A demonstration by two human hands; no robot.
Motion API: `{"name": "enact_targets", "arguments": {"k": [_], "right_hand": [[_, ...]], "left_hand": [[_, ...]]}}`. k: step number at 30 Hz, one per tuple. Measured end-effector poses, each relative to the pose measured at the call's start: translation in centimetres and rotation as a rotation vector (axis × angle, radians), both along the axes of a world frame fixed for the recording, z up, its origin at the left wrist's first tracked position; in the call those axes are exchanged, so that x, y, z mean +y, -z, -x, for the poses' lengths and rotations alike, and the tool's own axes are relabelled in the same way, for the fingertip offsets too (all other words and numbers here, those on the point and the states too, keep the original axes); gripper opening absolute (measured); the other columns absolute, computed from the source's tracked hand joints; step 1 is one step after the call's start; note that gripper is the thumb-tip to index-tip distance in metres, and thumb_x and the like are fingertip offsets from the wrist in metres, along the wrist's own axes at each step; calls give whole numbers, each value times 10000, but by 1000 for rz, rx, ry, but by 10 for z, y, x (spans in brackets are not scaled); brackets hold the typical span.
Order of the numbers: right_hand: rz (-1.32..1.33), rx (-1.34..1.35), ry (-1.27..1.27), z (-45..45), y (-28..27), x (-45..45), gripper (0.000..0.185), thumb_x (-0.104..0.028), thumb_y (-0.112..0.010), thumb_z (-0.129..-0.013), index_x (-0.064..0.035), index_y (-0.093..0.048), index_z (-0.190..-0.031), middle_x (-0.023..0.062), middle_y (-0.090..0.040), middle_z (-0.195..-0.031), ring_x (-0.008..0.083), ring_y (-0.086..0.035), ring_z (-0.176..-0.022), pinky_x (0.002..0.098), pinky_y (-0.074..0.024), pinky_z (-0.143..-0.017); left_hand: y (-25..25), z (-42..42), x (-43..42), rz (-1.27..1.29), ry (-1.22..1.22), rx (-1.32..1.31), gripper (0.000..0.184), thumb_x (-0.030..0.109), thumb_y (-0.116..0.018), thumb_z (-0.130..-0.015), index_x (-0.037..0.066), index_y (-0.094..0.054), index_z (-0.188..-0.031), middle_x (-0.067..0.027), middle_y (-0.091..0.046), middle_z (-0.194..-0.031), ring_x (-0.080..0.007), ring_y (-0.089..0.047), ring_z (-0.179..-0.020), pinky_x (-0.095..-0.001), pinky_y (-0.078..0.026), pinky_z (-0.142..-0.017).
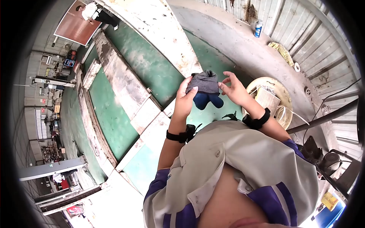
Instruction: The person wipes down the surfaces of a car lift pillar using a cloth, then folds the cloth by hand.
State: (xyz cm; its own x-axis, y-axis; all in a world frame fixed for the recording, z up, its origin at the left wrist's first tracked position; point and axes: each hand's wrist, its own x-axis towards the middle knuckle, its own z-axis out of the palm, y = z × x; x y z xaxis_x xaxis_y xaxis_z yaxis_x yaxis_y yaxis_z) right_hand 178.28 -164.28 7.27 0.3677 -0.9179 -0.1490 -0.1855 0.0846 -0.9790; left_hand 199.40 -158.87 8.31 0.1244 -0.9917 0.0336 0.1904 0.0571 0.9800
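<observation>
A dark grey knitted glove (203,82) with blue fingers hangs between my hands, its cuff upward and its blue ends pointing down. My left hand (185,98) pinches its side between thumb and fingers. At the opposite edge is my right hand (233,89), thumb and index finger near or touching the cloth, the other fingers apart and curved. Whether the right fingertips grip the cloth is hard to tell. Both wrists wear black bands.
A round yellowish basin (288,99) holding a block and white cable stands to the right. A blue can (258,29) sits on the ledge by the corrugated wall. Long worn beams (121,70) cross the green floor. A poster (78,23) showing a person is at upper left.
</observation>
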Motion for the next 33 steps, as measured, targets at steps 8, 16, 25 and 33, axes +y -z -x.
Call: {"name": "enact_targets", "arguments": {"k": [8, 16, 25, 33], "right_hand": [[-112, -110, -146, -53, 21, -46, 282, -278, -576, -953, -26, -570, -1079, 62, -599, -838, 102, -543, -543, 244, -477, -523], [273, -234, -138, -114, 4, -125, 196, -93, -617, -877, -28, -575, -1057, 106, -623, -855, 184, -593, -748, 311, -482, -724], [978, -399, -151, -150, -127, -237, 396, -78, -578, -879, -48, -475, -1261, 160, -606, -993, 309, -630, -815, 381, -515, -687], [1382, -171, -158, -188, -147, -301, 550, -64, -591, -749, -148, -559, -1292, 92, -555, -840, 271, -587, -623, 356, -502, -528]], "left_hand": [[3, -39, -31, 6, -8, 64, 418, 62, -497, -965, -50, -393, -1354, -133, -539, -1267, -199, -519, -1159, -325, -390, -1014], [2, -72, -74, -35, -83, -431, 626, 244, -626, -928, -37, -331, -1404, -144, -548, -1255, -197, -523, -1146, -308, -405, -988], [-124, -64, -188, 338, -704, -963, 480, 110, -742, -804, -30, -521, -1206, -204, -615, -1018, -293, -626, -920, -343, -511, -799], [-141, -61, -248, 381, -1040, -1654, 543, 47, -671, -687, 11, -551, -1215, -198, -559, -992, -369, -587, -806, -424, -509, -687]]}}
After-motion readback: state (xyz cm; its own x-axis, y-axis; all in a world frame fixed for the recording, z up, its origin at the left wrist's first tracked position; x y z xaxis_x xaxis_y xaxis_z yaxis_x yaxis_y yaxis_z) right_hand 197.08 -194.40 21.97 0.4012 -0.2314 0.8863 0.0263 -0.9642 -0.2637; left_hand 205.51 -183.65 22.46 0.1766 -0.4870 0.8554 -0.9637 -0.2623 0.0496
